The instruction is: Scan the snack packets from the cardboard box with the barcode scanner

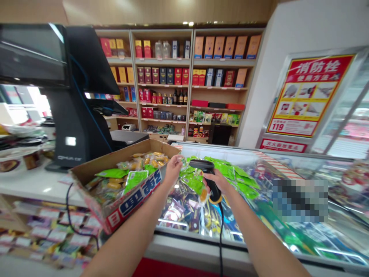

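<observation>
My right hand (216, 181) is wrapped round the handle of a black barcode scanner (201, 164), whose head points left toward my other hand. A cable hangs from its base. Between the fingertips of my left hand (173, 166) is the edge of a small clear packet (183, 163); its contents are too small to make out. Bright green snack packets (221, 167) lie spread on the glass top of a display freezer, under and beyond both hands. To the left stands an open cardboard box (95, 209) of wrapped yellow-orange snacks (154, 158) and a few green packets.
A black cash register screen (86, 57) stands on the white counter (34, 184) at left. The freezer (276, 200) holds colourful packages under its glass. Behind are shelves (161, 61) of boxed goods and bottles. A red poster (311, 92) hangs at right.
</observation>
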A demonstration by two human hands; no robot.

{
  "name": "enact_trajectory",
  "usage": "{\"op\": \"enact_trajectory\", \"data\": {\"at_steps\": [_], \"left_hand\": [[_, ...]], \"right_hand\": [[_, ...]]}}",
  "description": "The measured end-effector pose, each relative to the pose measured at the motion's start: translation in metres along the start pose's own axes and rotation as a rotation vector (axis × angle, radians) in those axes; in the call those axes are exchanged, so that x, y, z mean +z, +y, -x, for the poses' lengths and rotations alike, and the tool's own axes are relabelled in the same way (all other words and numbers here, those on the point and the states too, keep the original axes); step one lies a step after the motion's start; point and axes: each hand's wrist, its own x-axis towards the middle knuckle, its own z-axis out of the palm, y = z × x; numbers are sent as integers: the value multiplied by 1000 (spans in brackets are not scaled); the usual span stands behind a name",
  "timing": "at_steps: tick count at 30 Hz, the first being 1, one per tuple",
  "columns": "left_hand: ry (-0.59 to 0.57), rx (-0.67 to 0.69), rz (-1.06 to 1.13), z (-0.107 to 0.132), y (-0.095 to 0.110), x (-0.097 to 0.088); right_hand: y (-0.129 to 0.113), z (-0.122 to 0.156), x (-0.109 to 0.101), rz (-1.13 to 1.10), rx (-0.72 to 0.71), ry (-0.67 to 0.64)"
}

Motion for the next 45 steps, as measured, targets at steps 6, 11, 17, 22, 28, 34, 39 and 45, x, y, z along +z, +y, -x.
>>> {"op": "enact_trajectory", "data": {"at_steps": [6,11,17,22,28,34,39,45], "left_hand": [[367,262,-276,-42,66,-26],[478,392,-492,-44,81,-32],[-157,150,-848,7,51,7],[-524,134,-1056,58,31,48],[-754,73,-1325,80,17,70],[-681,-64,-1291,54,14,53],[-430,-402,-528,16,16,31],[-272,-364,287,1,-15,11]], "right_hand": [[-51,-23,38,51,-89,-12],[-65,-26,55,69,-87,-20],[-54,-7,31,69,-75,84],[-44,7,5,50,-52,155],[-31,9,-9,11,-19,199],[-20,-1,-7,-45,-16,185],[-6,-2,-12,-163,-33,182],[5,8,-18,-163,-13,136]]}}
